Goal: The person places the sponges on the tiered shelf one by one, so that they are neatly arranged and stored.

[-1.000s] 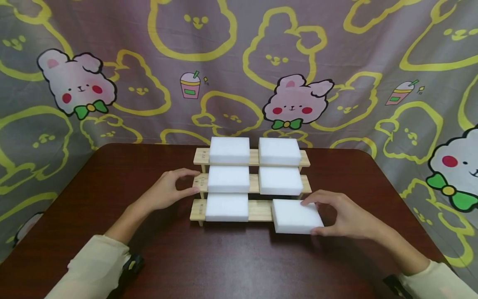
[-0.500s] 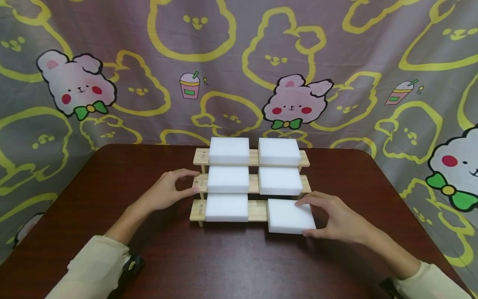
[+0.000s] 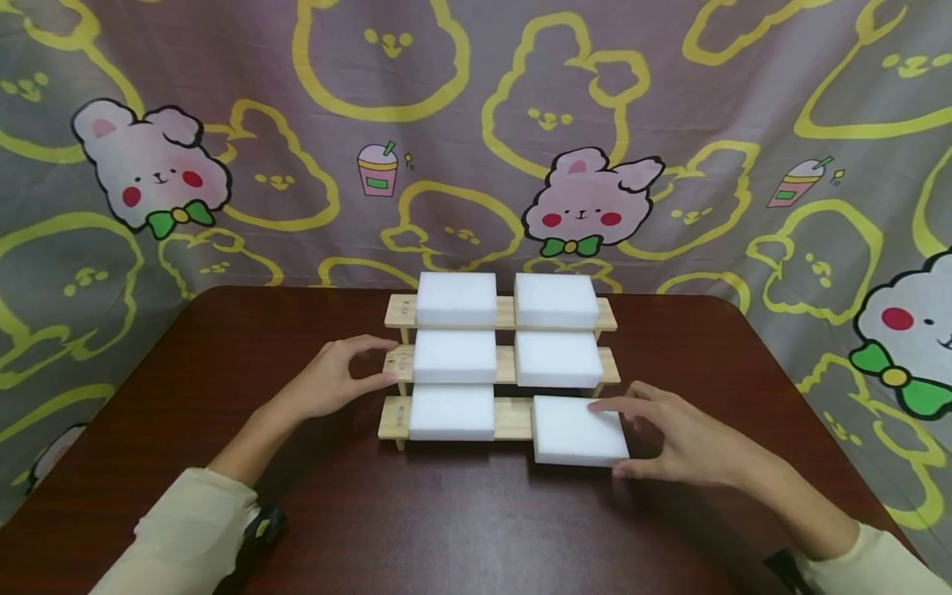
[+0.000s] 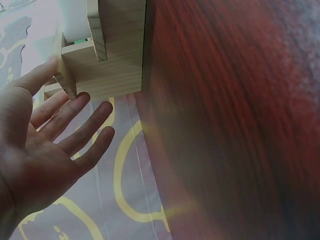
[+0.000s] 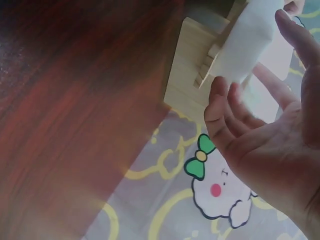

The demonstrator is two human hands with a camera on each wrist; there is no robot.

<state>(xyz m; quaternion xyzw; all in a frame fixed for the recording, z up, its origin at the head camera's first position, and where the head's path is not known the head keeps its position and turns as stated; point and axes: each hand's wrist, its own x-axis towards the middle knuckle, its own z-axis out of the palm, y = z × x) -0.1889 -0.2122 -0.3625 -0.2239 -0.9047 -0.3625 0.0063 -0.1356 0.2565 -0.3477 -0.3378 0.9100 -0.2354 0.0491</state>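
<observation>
A three-tier stepped wooden rack stands on the table, two white foam blocks per tier. My left hand pinches the left end of the middle board between thumb and index finger; the left wrist view has the thumb against the board's edge, other fingers spread. On the bottom tier's right, one foam block lies slightly askew, its front jutting past the board. Around its right side is my right hand, fingers relaxed, index fingertip over the top, thumb by the front corner. Contact there is hard to tell.
Another foam block sits at the left of the bottom tier, with bare board between the two. The dark red-brown table extends in front and to both sides. A cartoon-print curtain hangs right behind it.
The askew foam block slid a little left along the bottom tier, then stayed put. My right hand moved left with it, then loosened and drew slightly right. The left hand has kept its place.
</observation>
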